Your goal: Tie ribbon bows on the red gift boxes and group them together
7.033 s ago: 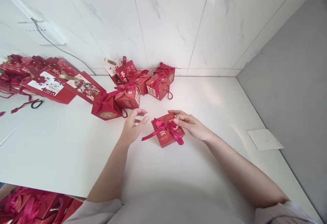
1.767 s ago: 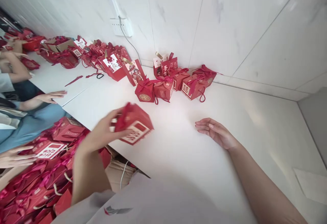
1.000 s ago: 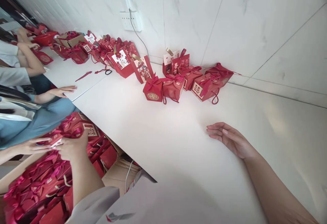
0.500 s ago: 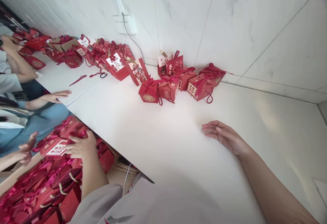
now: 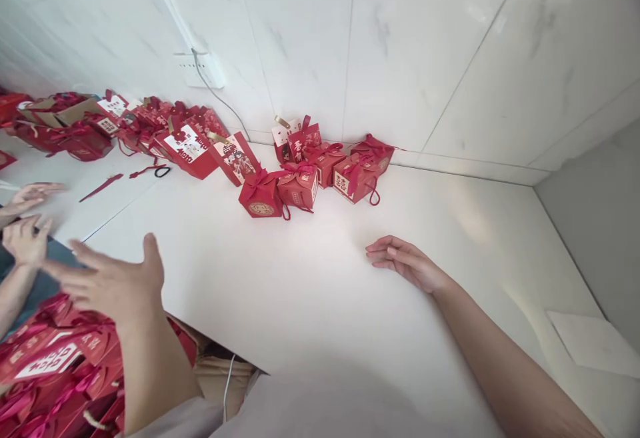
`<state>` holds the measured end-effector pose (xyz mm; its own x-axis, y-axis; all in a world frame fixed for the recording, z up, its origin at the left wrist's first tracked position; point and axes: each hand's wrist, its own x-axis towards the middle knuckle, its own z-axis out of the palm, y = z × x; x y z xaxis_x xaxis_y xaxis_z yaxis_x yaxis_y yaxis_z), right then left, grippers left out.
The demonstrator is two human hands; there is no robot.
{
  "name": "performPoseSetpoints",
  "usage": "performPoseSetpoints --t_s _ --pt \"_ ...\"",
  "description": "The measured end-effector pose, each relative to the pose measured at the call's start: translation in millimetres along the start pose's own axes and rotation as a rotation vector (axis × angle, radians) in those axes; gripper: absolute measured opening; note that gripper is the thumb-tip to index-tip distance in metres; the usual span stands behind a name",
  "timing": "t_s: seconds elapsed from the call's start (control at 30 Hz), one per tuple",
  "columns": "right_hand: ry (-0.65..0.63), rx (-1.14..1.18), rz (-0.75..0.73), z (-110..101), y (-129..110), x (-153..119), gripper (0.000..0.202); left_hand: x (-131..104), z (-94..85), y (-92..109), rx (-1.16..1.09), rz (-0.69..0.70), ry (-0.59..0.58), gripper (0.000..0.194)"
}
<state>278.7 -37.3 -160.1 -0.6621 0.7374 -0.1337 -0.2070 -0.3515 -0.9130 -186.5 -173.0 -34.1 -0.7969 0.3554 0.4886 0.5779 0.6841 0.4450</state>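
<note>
My left hand [image 5: 117, 285] is raised with its fingers spread, above a large pile of red gift boxes [image 5: 85, 381] at the lower left; nothing is in it. On the white table [image 5: 300, 291], my right hand [image 5: 405, 261] rests on its side, fingers loosely stretched, holding nothing. Beyond it stand several small red boxes with ribbon bows, among them one with a white label [image 5: 355, 178] and one with a gold round print [image 5: 261, 199]. A red bag with a picture card [image 5: 237, 158] leans beside them.
Another person's hands [image 5: 27, 238] are at the left table edge. More red bags [image 5: 187, 148] line the wall. A red ribbon strip [image 5: 101, 187] lies at left. A socket [image 5: 200, 70] with a cable is on the wall. Cardboard [image 5: 220, 381] shows below the table edge.
My left hand has come off the red box in the pile, risen, and spread its fingers. My right hand keeps its pose on the table. The view has turned to the right.
</note>
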Motion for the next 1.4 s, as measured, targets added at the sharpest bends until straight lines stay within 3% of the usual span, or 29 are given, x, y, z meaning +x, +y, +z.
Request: performPoseSetpoints --t_s 0.07,0.2,0.27,0.37,0.47,0.53,0.67,0.77,0.83,0.9,1.0,1.17,1.33,1.4 --pt "0.0 0.005 -0.002 0.7 -0.7 0.6 0.023 7.8 18.4 33.6 -0.002 0.124 -0.019 0.094" --pt "-0.003 0.015 -0.01 1.0 -1.2 1.9 0.023 11.4 86.5 89.8 -0.214 0.307 -0.311 0.085" --pt "-0.002 0.021 -0.011 0.9 -1.0 2.6 0.023 6.6 120.0 107.4 -0.368 0.258 -0.433 0.082" --pt "0.007 0.029 -0.011 0.9 -0.9 3.5 0.024 -0.2 149.8 116.6 -0.514 0.24 -0.46 0.07" --pt "0.01 0.034 -0.012 1.0 -1.4 4.2 0.024 0.6 150.6 110.3 -0.652 0.244 -0.558 0.061" --pt "0.005 0.041 -0.007 0.7 -1.9 4.9 0.024 3.6 139.4 103.2 -0.725 0.314 -0.716 0.06" --pt "0.0 0.063 0.002 -0.4 -2.7 6.3 0.024 3.0 112.0 94.6 -0.759 0.453 -1.258 0.066" --pt "0.007 0.071 0.005 -0.7 -2.8 6.5 0.024 -5.7 103.2 97.7 -0.694 0.594 -1.705 0.088" --pt "0.014 0.076 0.006 -0.4 -2.8 6.3 0.023 -13.5 102.4 104.0 -0.668 0.716 -1.858 0.096" --pt "0.017 0.078 0.006 0.3 -3.0 6.0 0.022 -21.7 100.9 111.9 -0.685 0.796 -1.867 0.091" --pt "0.016 0.077 0.0 1.5 -3.7 6.1 0.021 -35.5 92.8 123.9 -0.772 0.852 -1.783 0.076" --pt "0.013 0.071 0.004 2.4 -5.2 8.0 0.022 -74.0 83.2 140.4 -0.805 0.747 -1.698 0.066" --pt "0.011 0.073 -0.017 2.6 -4.8 9.5 0.022 -120.4 96.9 150.5 -1.028 0.676 -1.379 0.069" --pt "0.015 0.073 -0.027 2.7 -4.0 9.8 0.023 -134.0 99.3 152.0 -1.071 0.672 -1.361 0.071"
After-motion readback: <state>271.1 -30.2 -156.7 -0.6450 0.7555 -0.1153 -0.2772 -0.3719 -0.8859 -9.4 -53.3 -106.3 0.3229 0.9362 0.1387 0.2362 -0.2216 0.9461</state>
